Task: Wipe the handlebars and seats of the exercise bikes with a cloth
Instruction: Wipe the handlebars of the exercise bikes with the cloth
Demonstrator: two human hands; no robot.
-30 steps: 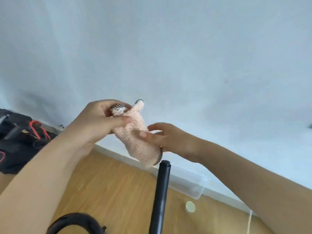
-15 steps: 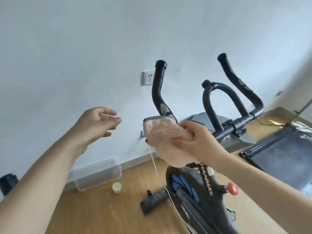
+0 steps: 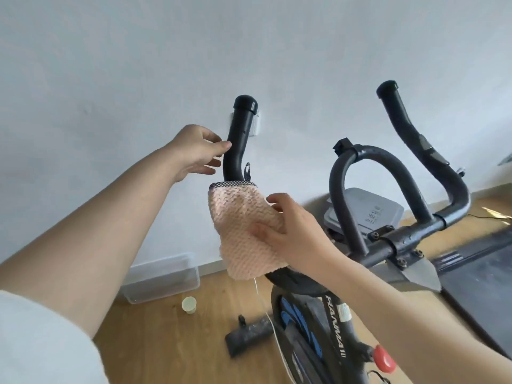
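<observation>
A black exercise bike stands before me with its left handlebar horn (image 3: 241, 134) rising at centre and its right horn (image 3: 407, 128) further right. A pink knitted cloth (image 3: 243, 231) is wrapped over the lower part of the left horn. My right hand (image 3: 293, 234) presses the cloth against that bar and grips it. My left hand (image 3: 198, 152) is open just left of the upper horn, thumb and fingertips at the bar without closing on it. The seat is out of view.
The bike's inner loop bar (image 3: 368, 189) and red knob (image 3: 383, 358) lie to the right. A clear plastic box (image 3: 163, 275) and a small pale cup (image 3: 189, 304) sit on the wooden floor by the wall. A treadmill (image 3: 476, 273) is at far right.
The view swung to the bike. My left hand let go of the cloth and rose to the left horn. My right hand carried the cloth onto that horn's lower part.
</observation>
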